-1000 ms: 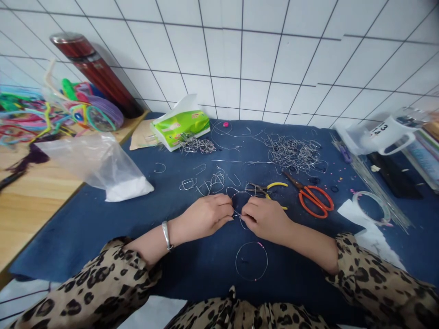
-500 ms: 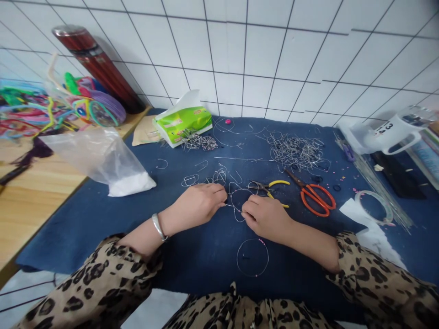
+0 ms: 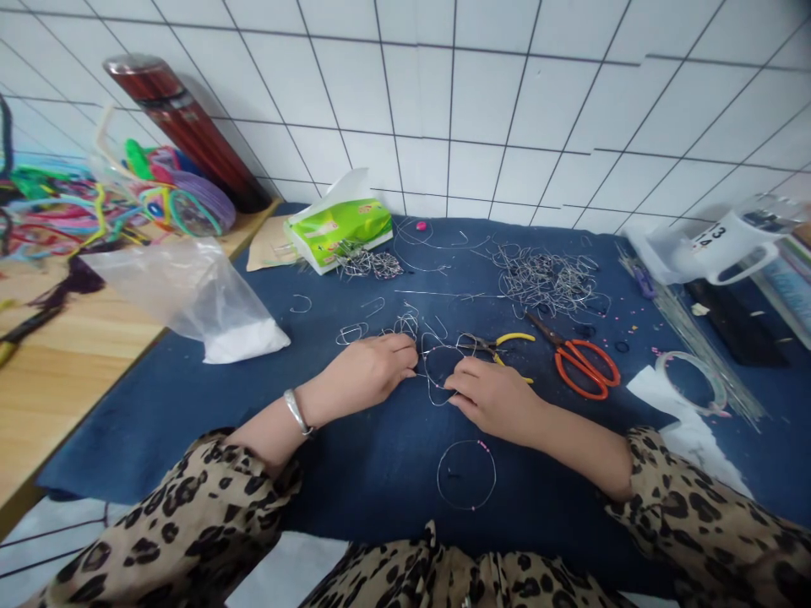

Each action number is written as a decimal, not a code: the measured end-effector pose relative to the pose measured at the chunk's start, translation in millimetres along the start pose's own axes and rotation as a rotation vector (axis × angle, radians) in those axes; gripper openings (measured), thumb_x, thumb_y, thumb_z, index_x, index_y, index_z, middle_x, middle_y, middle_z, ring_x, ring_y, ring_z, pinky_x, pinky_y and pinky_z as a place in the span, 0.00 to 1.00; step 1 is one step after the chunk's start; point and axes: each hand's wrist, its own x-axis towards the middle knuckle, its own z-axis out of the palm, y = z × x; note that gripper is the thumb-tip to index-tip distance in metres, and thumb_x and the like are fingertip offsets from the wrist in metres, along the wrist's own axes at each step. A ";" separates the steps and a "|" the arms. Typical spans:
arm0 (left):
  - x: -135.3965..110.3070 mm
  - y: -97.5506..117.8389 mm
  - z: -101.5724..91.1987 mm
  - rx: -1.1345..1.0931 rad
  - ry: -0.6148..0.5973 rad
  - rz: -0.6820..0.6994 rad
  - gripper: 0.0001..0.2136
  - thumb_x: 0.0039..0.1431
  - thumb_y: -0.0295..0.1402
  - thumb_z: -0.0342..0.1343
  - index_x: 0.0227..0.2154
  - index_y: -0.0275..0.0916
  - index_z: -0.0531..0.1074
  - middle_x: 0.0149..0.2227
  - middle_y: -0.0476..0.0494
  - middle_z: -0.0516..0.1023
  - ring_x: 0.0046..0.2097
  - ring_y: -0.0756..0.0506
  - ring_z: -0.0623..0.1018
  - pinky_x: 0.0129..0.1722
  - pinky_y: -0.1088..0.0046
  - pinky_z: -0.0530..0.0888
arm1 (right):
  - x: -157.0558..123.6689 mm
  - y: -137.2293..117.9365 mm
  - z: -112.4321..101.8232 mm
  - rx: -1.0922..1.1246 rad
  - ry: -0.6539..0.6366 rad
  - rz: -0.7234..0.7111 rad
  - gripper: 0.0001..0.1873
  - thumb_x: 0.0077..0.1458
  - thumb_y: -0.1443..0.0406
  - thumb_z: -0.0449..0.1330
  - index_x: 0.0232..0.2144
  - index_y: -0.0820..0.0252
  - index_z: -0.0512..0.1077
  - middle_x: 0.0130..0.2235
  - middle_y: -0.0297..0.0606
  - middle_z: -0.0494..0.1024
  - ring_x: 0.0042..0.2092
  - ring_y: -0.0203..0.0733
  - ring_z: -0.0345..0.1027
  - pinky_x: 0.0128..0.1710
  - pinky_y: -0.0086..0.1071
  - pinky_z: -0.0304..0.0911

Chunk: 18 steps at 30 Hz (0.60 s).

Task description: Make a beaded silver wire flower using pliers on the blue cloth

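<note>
Between my hands is a thin wire shape (image 3: 437, 386) of bent loops, with a few tiny pink beads on it. My left hand (image 3: 380, 369) wears a silver bangle and pinches a wire end at its left side. On its right side, the fingers of my right hand (image 3: 487, 394) are closed on the looped wire. A wire ring (image 3: 438, 494) with several pink beads lies on the blue cloth nearer to me. Bent wire pieces (image 3: 405, 323) lie just beyond my left hand. Pliers with yellow handles (image 3: 514, 338) rest behind my right hand.
Orange-handled scissors (image 3: 589, 371) lie to the right, near a tangled wire pile (image 3: 548, 279). A green tissue pack (image 3: 342, 232) and a plastic bag of white material (image 3: 244, 340) are left. A white mug (image 3: 728, 245), straight wires (image 3: 703, 346) and a clear ring (image 3: 715, 384) sit right.
Both hands stay pinched on the wire shape, with only a slight shift of fingers and wire. The view has tilted a little.
</note>
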 end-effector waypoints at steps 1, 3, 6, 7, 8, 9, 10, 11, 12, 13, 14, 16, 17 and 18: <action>0.0 0.1 0.2 0.000 0.002 0.001 0.08 0.63 0.32 0.45 0.33 0.36 0.67 0.36 0.43 0.69 0.38 0.47 0.71 0.39 0.69 0.70 | 0.2 0.6 0.1 -0.007 -0.001 -0.002 0.09 0.58 0.62 0.52 0.39 0.57 0.69 0.38 0.37 0.70 0.39 0.37 0.64 0.37 0.31 0.59; 0.1 0.5 0.2 -0.002 0.004 0.005 0.07 0.62 0.31 0.45 0.33 0.36 0.67 0.36 0.43 0.69 0.38 0.47 0.71 0.39 0.69 0.70 | 0.8 1.3 0.9 -0.026 0.002 0.000 0.09 0.59 0.62 0.52 0.38 0.57 0.69 0.38 0.37 0.70 0.38 0.37 0.65 0.37 0.31 0.59; 0.7 2.0 -0.7 0.001 -0.002 0.001 0.07 0.62 0.31 0.45 0.32 0.36 0.66 0.35 0.43 0.69 0.37 0.47 0.71 0.39 0.69 0.70 | 2.1 0.6 3.8 -0.057 0.017 0.007 0.10 0.59 0.60 0.51 0.38 0.57 0.69 0.37 0.36 0.70 0.37 0.38 0.65 0.35 0.31 0.59; 1.0 2.7 -1.0 0.003 -0.004 -0.003 0.07 0.62 0.31 0.45 0.31 0.36 0.66 0.35 0.44 0.69 0.37 0.47 0.70 0.39 0.69 0.70 | 2.6 -0.1 5.1 -0.063 0.024 0.012 0.10 0.59 0.60 0.51 0.38 0.57 0.69 0.36 0.36 0.71 0.37 0.38 0.65 0.35 0.31 0.59; 1.2 3.5 -1.2 0.006 -0.006 -0.007 0.07 0.61 0.30 0.45 0.31 0.36 0.66 0.35 0.44 0.69 0.37 0.47 0.70 0.39 0.70 0.70 | 3.0 -0.9 6.3 -0.066 0.031 0.019 0.11 0.59 0.59 0.51 0.37 0.58 0.69 0.36 0.36 0.71 0.37 0.38 0.65 0.34 0.31 0.59; 1.5 4.2 -1.3 0.007 -0.006 -0.011 0.07 0.61 0.30 0.45 0.31 0.36 0.67 0.35 0.44 0.69 0.37 0.47 0.71 0.39 0.70 0.70 | 3.4 -1.8 7.3 -0.066 0.039 0.026 0.11 0.59 0.59 0.51 0.37 0.58 0.69 0.36 0.37 0.71 0.37 0.38 0.65 0.34 0.31 0.59; 1.6 4.7 -1.1 0.008 -0.006 -0.016 0.07 0.61 0.30 0.45 0.31 0.36 0.67 0.35 0.44 0.69 0.37 0.47 0.71 0.39 0.70 0.70 | 3.6 -2.4 7.9 -0.063 0.047 0.032 0.11 0.59 0.59 0.51 0.37 0.59 0.69 0.36 0.37 0.71 0.37 0.38 0.66 0.34 0.30 0.59; 1.6 5.1 -0.9 0.008 -0.005 -0.022 0.07 0.61 0.30 0.45 0.32 0.36 0.67 0.35 0.44 0.69 0.37 0.47 0.71 0.39 0.70 0.70 | 3.7 -2.6 7.9 -0.056 0.053 0.035 0.11 0.59 0.59 0.52 0.38 0.59 0.69 0.36 0.37 0.71 0.37 0.38 0.66 0.34 0.30 0.59; 1.4 5.2 -0.7 0.006 -0.004 -0.026 0.07 0.61 0.30 0.45 0.32 0.36 0.67 0.35 0.43 0.69 0.37 0.47 0.71 0.39 0.70 0.70 | 3.6 -2.0 6.9 -0.045 0.061 0.035 0.11 0.58 0.59 0.52 0.39 0.59 0.69 0.37 0.38 0.71 0.38 0.38 0.66 0.35 0.30 0.60; 1.2 4.9 -0.6 0.002 -0.003 -0.030 0.07 0.61 0.30 0.45 0.33 0.36 0.68 0.36 0.43 0.69 0.38 0.47 0.71 0.39 0.70 0.70 | 3.3 -0.6 4.7 -0.027 0.071 0.030 0.12 0.58 0.60 0.53 0.41 0.58 0.69 0.39 0.38 0.71 0.39 0.37 0.66 0.35 0.30 0.60; 0.8 4.4 -0.7 -0.005 -0.003 -0.029 0.08 0.61 0.31 0.45 0.33 0.36 0.68 0.36 0.43 0.69 0.38 0.47 0.71 0.39 0.69 0.70 | 2.9 1.9 1.3 -0.006 0.084 0.024 0.12 0.58 0.60 0.53 0.43 0.58 0.68 0.40 0.38 0.71 0.40 0.37 0.66 0.36 0.30 0.61; -0.2 2.8 -1.9 -0.028 0.001 -0.014 0.08 0.62 0.32 0.45 0.34 0.37 0.68 0.37 0.43 0.69 0.39 0.47 0.72 0.40 0.70 0.71 | 1.6 9.5 -9.0 0.038 0.126 0.014 0.13 0.57 0.61 0.54 0.44 0.57 0.68 0.43 0.39 0.71 0.42 0.37 0.66 0.38 0.30 0.61; -0.8 2.0 -3.2 -0.043 0.004 -0.003 0.08 0.62 0.32 0.45 0.35 0.37 0.69 0.38 0.43 0.69 0.40 0.47 0.72 0.40 0.70 0.71 | 0.7 14.2 -15.4 0.048 0.144 0.017 0.11 0.58 0.62 0.53 0.42 0.57 0.69 0.42 0.38 0.71 0.42 0.37 0.66 0.39 0.30 0.61; -1.4 1.5 -4.8 -0.057 0.009 0.006 0.08 0.62 0.33 0.45 0.36 0.37 0.69 0.39 0.42 0.69 0.40 0.47 0.72 0.40 0.70 0.71 | -0.3 18.8 -22.2 0.048 0.156 0.029 0.10 0.58 0.63 0.52 0.40 0.57 0.70 0.41 0.38 0.72 0.43 0.36 0.66 0.40 0.30 0.61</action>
